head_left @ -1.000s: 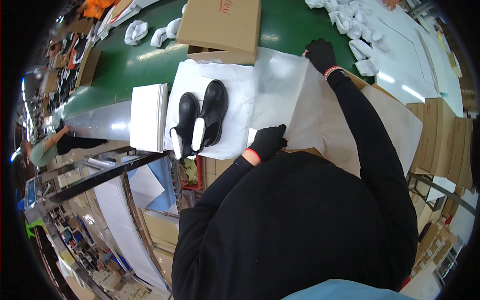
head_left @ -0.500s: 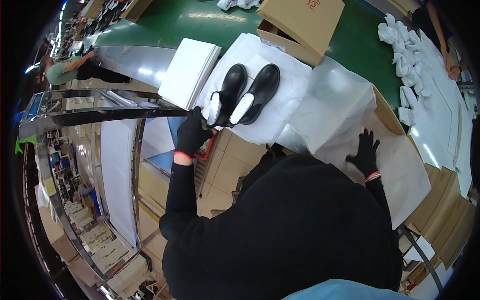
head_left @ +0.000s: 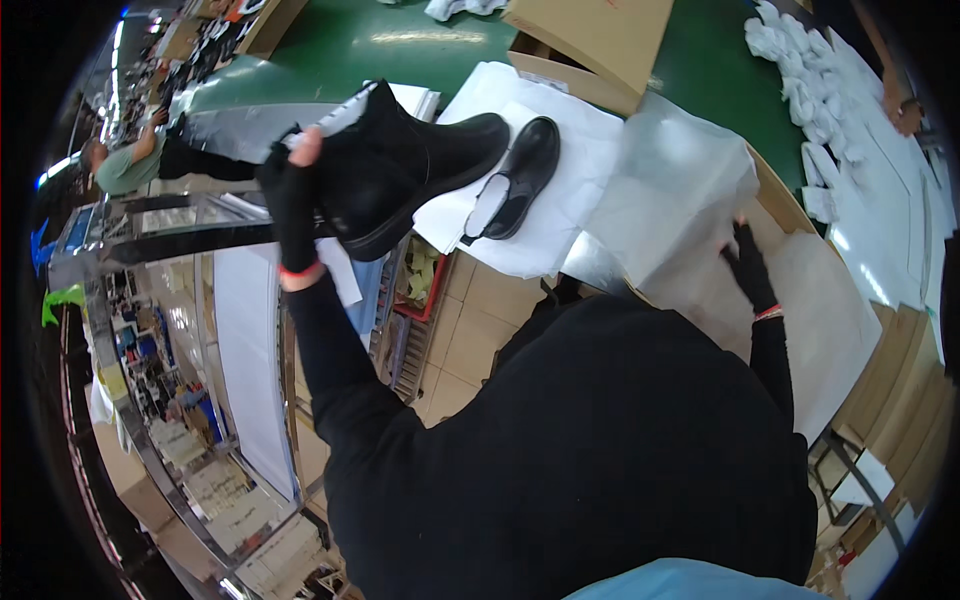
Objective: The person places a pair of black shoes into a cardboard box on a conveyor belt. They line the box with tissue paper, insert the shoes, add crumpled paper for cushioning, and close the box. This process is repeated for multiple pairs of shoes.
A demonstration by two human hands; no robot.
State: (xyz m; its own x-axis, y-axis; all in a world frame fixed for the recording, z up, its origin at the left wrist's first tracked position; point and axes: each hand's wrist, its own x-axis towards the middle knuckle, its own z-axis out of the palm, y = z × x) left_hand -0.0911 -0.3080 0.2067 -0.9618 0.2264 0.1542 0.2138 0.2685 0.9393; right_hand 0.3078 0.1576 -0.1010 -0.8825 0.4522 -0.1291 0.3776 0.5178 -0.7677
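Observation:
My left hand (head_left: 291, 195), in a black glove with bare fingertips, grips a black ankle boot (head_left: 380, 165) by its upper end. That boot is lifted and tilted, its toe pointing right and its sole facing down toward me. The other black boot (head_left: 532, 160) lies on white paper (head_left: 580, 140), pale stuffing showing in its opening. On the right, my right hand (head_left: 748, 268) is spread over tissue paper (head_left: 810, 310) that lines an open cardboard box (head_left: 783, 195). Nothing is held in it.
A brown box (head_left: 600, 45) with its lid askew stands on the green table (head_left: 420, 60). Crumpled white paper bundles (head_left: 790, 90) lie at the right. A metal frame (head_left: 180, 245) stands on the left, with a person (head_left: 140, 160) beyond it. Another person's hand (head_left: 905, 115) shows far right.
My left hand has taken hold of the left boot and raised it off the paper, up and leftward toward me. My right hand has shifted slightly right and up, still over the tissue.

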